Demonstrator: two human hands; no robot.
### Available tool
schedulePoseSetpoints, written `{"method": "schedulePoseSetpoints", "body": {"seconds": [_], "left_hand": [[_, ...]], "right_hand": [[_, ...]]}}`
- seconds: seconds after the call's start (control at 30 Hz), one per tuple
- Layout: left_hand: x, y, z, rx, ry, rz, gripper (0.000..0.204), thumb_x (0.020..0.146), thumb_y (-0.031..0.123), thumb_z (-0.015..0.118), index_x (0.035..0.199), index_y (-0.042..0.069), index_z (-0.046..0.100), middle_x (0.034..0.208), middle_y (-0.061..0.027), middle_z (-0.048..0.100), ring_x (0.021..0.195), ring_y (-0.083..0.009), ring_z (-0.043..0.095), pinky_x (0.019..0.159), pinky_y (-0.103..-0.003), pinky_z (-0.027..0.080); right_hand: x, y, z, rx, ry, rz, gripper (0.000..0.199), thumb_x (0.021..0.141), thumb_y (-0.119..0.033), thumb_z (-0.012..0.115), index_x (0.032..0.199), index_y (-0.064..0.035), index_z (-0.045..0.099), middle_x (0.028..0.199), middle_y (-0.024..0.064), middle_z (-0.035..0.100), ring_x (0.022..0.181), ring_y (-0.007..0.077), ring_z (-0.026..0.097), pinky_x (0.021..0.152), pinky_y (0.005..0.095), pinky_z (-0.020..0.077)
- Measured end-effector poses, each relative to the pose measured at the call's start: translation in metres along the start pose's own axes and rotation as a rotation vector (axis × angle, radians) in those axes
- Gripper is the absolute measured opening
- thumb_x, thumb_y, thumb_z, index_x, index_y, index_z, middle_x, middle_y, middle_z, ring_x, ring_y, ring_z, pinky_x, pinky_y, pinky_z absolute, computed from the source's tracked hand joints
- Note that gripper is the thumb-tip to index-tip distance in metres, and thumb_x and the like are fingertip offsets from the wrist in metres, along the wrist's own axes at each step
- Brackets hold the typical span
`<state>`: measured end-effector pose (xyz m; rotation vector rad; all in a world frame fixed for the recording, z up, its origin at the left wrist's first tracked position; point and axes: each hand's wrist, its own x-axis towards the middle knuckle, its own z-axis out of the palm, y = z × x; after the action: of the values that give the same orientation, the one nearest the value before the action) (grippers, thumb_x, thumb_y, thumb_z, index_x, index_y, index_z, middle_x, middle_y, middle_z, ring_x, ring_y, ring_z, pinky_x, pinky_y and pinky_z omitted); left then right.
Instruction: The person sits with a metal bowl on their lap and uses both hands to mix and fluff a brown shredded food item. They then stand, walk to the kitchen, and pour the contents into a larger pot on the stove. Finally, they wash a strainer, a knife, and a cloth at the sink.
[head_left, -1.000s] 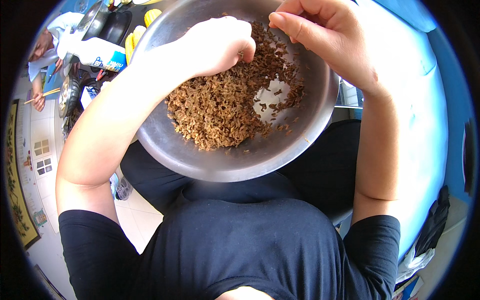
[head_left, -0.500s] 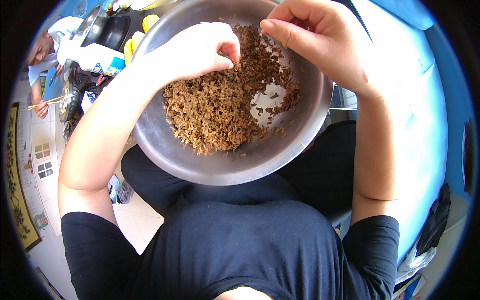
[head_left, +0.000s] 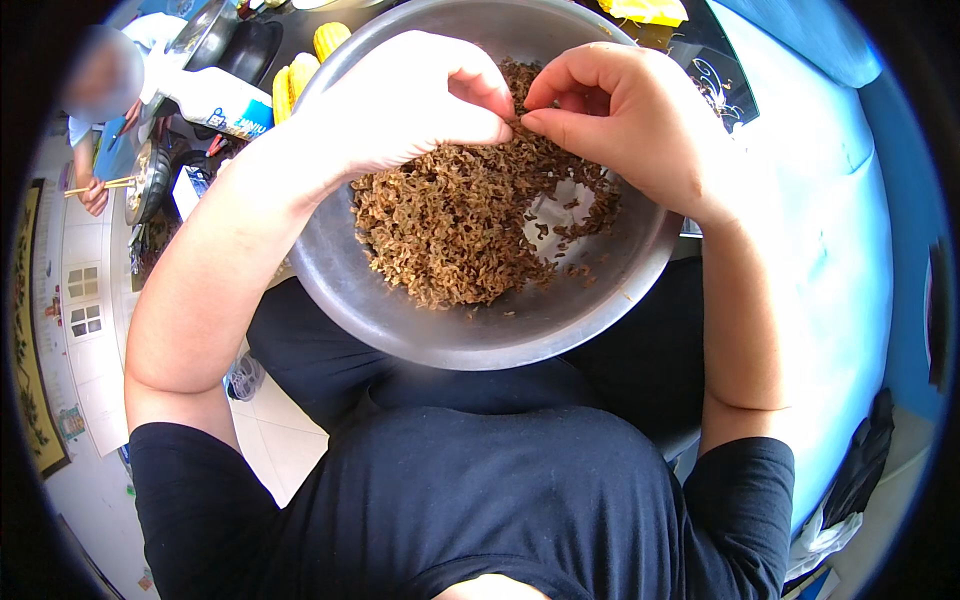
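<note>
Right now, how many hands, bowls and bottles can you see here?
Hands over the bowl: 2 (left hand, right hand)
Metal bowl of brown bits: 1
White bottle: 1
Total: 4

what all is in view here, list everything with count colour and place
metal bowl: one, silver, on the person's lap, centre
small dried pieces: a heap, brown, inside the bowl, bare patch at its right
plastic bottle: one, white with a blue label, upper left
yellow items: a few, upper left behind the bowl
second person: one, far left, holding chopsticks
dark shirt: one, bottom centre
left hand: one, over the bowl, fingertips meeting the other hand's
right hand: one, over the bowl, pinching a small piece
</note>
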<state>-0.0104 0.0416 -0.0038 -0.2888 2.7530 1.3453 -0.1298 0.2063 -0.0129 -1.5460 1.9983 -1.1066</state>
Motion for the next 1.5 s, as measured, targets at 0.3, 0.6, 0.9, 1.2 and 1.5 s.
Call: {"method": "schedulePoseSetpoints", "body": {"seconds": [0.3,0.6,0.9,1.2,1.5], "left_hand": [[-0.011,-0.017,-0.005,0.12,-0.022,-0.03,0.013,0.074,0.01,0.066,0.084,0.003,0.061,0.075,-0.0005,0.061,0.073,-0.0068,0.056,0.067,-0.021,0.045],[0.006,0.004,0.001,0.289,0.006,0.093,0.015,0.076,0.019,0.067,0.079,0.005,0.061,0.069,0.0008,0.058,0.063,-0.0074,0.049,0.06,-0.021,0.04],[0.031,0.012,0.026,0.606,-0.106,0.116,0.018,0.074,0.021,0.068,0.075,0.004,0.061,0.066,-0.0055,0.056,0.063,-0.0157,0.055,0.058,-0.028,0.044],[0.037,0.013,0.079,0.468,-0.343,0.148,0.023,0.079,0.022,0.059,0.094,0.006,0.062,0.085,-0.0135,0.061,0.083,-0.0257,0.061,0.073,-0.037,0.049],[0.035,0.005,0.018,0.383,-0.302,0.195,0.021,0.073,0.01,0.058,0.093,0.002,0.06,0.079,-0.0114,0.06,0.074,-0.0194,0.059,0.069,-0.031,0.047]], "right_hand": [[0.001,0.005,0.008,-0.079,0.04,0.016,0.013,0.081,-0.013,0.061,0.086,-0.0022,0.064,0.073,0.0021,0.061,0.066,0.0072,0.057,0.064,0.0206,0.0476],[0.001,0.025,-0.015,-0.034,0.116,-0.094,0.013,0.082,-0.014,0.061,0.087,-0.0027,0.064,0.075,0.0019,0.061,0.068,0.0065,0.055,0.064,0.0196,0.0462],[-0.008,0.098,-0.075,-0.49,0.422,0.293,0.023,0.085,-0.03,0.06,0.082,-0.0079,0.064,0.073,0.0023,0.059,0.062,0.0082,0.051,0.056,0.0201,0.0411],[0.007,0.061,-0.056,-0.192,0.532,0.332,0.02,0.076,-0.015,0.065,0.088,-0.0012,0.058,0.061,-0.001,0.047,0.057,0.0075,0.042,0.053,0.0247,0.0358],[0.0,0.055,-0.057,-0.112,0.545,0.247,0.018,0.083,-0.017,0.06,0.081,0.0004,0.06,0.064,-0.0006,0.054,0.058,0.0058,0.045,0.052,0.0233,0.0367]]}}
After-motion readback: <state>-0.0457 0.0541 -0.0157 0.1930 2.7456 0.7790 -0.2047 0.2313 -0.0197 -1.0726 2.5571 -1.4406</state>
